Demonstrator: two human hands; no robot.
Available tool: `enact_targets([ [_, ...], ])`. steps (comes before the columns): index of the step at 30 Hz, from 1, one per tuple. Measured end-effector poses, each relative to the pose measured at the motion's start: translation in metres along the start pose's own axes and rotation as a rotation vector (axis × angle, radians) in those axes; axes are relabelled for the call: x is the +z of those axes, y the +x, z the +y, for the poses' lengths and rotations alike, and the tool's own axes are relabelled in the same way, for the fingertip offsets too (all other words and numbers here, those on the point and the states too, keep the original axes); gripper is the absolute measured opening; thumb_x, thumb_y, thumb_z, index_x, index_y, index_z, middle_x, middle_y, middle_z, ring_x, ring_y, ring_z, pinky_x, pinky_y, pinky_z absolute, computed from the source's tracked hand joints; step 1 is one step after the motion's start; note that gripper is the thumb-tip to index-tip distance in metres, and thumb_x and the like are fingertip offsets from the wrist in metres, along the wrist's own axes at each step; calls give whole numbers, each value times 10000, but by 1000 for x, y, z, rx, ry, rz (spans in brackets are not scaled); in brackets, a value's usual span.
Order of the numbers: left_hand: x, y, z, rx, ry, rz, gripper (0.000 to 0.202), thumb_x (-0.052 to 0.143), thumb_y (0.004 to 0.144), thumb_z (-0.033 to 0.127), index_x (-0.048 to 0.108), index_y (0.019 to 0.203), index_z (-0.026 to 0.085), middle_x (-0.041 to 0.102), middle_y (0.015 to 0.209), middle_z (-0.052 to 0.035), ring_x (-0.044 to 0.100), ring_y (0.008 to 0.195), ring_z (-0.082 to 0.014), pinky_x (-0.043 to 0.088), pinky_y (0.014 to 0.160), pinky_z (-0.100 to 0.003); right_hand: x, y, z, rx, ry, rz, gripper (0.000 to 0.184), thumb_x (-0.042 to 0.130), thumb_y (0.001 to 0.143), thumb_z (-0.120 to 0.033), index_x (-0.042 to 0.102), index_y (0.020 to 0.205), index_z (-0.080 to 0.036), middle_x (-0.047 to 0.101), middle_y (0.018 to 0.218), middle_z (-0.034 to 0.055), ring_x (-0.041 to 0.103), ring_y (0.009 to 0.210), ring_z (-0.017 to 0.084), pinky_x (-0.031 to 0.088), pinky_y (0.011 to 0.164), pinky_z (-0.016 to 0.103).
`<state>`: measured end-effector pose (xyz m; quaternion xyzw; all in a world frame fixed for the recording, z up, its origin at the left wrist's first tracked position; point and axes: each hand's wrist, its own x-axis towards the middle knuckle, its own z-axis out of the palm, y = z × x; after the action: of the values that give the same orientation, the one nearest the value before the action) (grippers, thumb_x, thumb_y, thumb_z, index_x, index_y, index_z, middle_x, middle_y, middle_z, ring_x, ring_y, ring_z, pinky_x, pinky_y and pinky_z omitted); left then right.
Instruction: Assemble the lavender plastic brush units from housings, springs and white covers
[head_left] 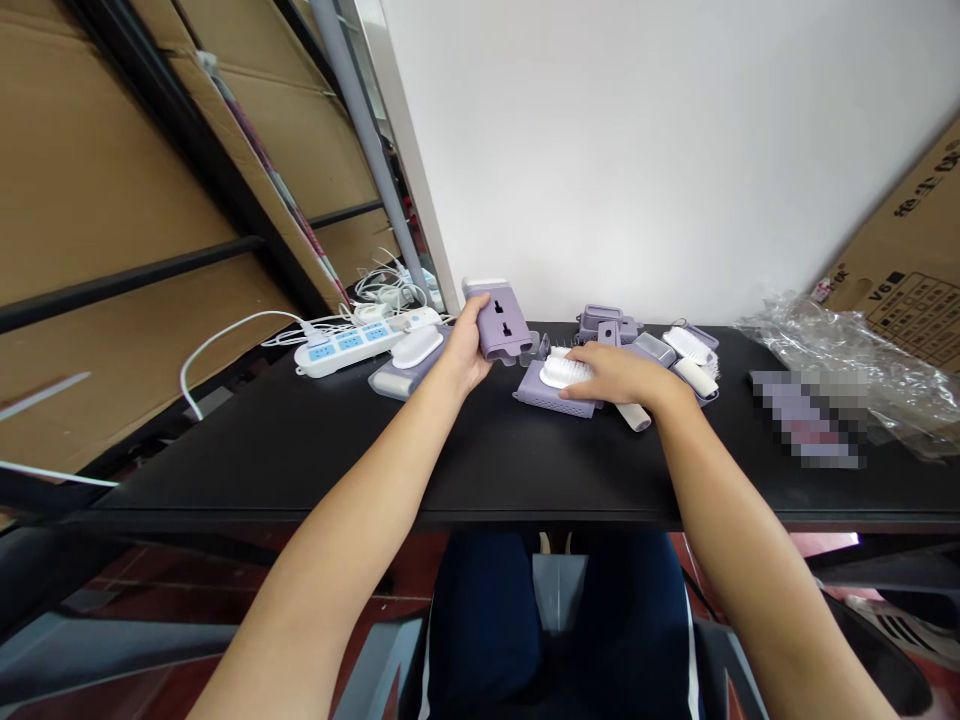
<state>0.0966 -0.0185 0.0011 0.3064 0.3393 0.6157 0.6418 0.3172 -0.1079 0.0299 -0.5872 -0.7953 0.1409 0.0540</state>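
My left hand (470,345) grips a purple plastic case (504,320) from its left side and holds it raised above the table. Two dark keyhole-shaped slots show on the case's face, and its upper edge is white. Lower and to the right, my right hand (611,370) has its fingers closed on a white bristle brush (564,369). Under that brush lies a purple holder (551,392) with a perforated side. A pale handle (634,416) sticks out below my right hand; what it belongs to is partly covered.
Behind my right hand sit more purple parts (602,318) and white brushes (688,346). At left are a white power strip (349,347) with cables and another purple-and-white piece (411,362). Clear plastic wrap (840,345) and a cardboard box (911,265) stand at right, against the white wall (637,150).
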Motion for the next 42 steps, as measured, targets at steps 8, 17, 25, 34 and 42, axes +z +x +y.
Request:
enact_targets([
  [8,-5,4,3,15,33,106,157,597,993,362,631,976,210,701,741,-1,700,643,-172,572,598,-254,-7,-4,9,21,55,22,534,707,909,-480,672,1405,-284,641,1506,100,607,1351,364,504,1043,444],
  [17,-1,1,3,18,-37,103,177,610,990,364,644,950,195,699,730,-2,680,596,-162,552,579,-251,-19,-14,7,79,92,-31,424,730,854,-434,689,1258,-315,736,1320,31,694,1135,286,518,867,362],
  [25,1,1,5,29,-63,117,175,598,995,361,638,939,200,691,715,-2,673,592,-161,524,558,-242,-11,-2,13,114,79,204,287,498,1021,-346,762,1043,-235,788,1163,76,709,1022,267,494,803,365],
  [34,-1,1,4,29,-53,102,203,592,1001,393,643,967,200,700,739,-9,676,596,-170,523,546,-252,23,17,-6,307,-289,146,391,553,998,-264,641,1364,-161,764,1238,209,730,1135,393,533,868,468],
  [42,-1,1,7,-29,-126,35,319,503,1046,484,656,1028,205,728,778,-33,708,670,-198,584,633,-294,37,18,-20,281,-221,252,367,578,1024,-420,604,1302,-183,683,1359,207,632,1282,381,525,889,427],
])
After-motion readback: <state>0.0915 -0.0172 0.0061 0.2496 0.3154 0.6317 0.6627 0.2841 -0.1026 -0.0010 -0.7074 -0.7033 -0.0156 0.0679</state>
